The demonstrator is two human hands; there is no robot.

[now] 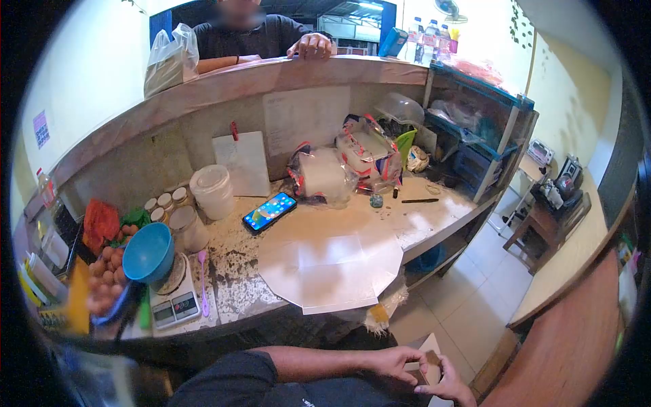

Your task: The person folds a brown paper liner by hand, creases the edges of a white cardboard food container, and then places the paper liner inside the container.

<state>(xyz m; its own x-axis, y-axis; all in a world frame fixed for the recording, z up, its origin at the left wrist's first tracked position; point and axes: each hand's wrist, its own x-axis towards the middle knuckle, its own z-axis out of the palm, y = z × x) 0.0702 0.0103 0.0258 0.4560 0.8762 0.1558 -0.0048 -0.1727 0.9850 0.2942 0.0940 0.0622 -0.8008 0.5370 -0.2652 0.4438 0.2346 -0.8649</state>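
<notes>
At the lower right, close to my body, my left hand and my right hand are together on a piece of folded cardboard, brown on one face and pale on the other. The fingers of both hands are bent around its edges. Part of the cardboard is hidden by my hands and cut off by the frame's bottom. On the counter in front of me lies a flat, creased pale paperboard sheet, overhanging the front edge. A phone with a lit screen rests just behind it.
Left on the counter stand a blue bowl, a kitchen scale, eggs, a pink spoon and a white tub. Plastic-wrapped packs lie at the back. A person leans on the ledge beyond.
</notes>
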